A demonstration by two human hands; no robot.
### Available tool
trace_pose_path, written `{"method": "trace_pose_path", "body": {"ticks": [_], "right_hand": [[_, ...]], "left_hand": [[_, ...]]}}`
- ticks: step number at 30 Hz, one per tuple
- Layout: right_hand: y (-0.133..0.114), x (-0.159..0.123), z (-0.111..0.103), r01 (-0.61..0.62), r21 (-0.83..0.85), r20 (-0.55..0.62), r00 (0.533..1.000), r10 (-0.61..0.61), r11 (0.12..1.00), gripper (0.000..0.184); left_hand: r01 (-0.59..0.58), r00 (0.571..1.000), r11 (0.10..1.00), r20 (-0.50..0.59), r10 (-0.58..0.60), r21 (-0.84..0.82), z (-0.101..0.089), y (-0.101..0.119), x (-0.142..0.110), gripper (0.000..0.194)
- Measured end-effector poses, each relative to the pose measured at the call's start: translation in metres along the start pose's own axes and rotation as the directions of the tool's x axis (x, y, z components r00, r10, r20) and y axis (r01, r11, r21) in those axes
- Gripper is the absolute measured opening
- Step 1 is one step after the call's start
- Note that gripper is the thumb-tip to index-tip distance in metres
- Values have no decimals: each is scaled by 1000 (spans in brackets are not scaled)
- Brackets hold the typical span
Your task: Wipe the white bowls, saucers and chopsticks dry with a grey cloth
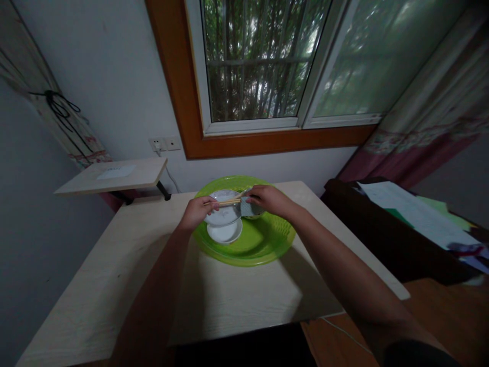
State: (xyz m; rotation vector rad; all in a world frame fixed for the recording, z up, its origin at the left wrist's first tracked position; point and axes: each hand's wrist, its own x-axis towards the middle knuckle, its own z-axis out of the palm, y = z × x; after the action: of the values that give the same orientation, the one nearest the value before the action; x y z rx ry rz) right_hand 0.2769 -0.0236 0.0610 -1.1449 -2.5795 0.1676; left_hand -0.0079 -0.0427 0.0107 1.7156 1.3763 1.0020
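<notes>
My left hand [199,210] is closed on one end of a pair of light wooden chopsticks [228,202], held level over the dishes. At their other end, my right hand [264,198] pinches a grey-blue cloth [249,207] against the sticks. Below lies a wide green plastic basket [244,260]. Inside it, at the left, are a larger white plate [221,216] with a faint pattern and a smaller white dish [224,233] nearer to me. Another bowl is partly hidden under the cloth and my right hand.
The basket stands on a pale wooden table [237,300]. A small raised shelf [141,173] with a paper on it is at the back left. A window [263,66] and wall sockets [164,144] are behind. Papers [412,209] lie on a dark surface at the right.
</notes>
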Motion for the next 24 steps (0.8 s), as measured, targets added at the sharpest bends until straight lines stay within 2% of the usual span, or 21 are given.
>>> {"method": "trace_pose_path", "body": {"ticks": [4, 10, 19, 24], "right_hand": [[13, -8, -3, 4, 60, -13, 1000, -3, 998, 20], [9, -6, 2, -3, 22, -32, 999, 4, 1000, 22], [-24, 20, 18, 45, -43, 39, 998, -43, 998, 22], [-44, 34, 27, 94, -24, 35, 995, -93, 995, 26]], "left_hand": [[3, 1000, 1000, -13, -3, -15, 0, -2, 0, 26], [3, 1000, 1000, -30, -2, 2, 0, -3, -1, 24], [8, 1000, 999, 4, -8, 49, 2, -1, -1, 26], [-19, 999, 1000, 38, 19, 20, 1, 4, -5, 31]]}}
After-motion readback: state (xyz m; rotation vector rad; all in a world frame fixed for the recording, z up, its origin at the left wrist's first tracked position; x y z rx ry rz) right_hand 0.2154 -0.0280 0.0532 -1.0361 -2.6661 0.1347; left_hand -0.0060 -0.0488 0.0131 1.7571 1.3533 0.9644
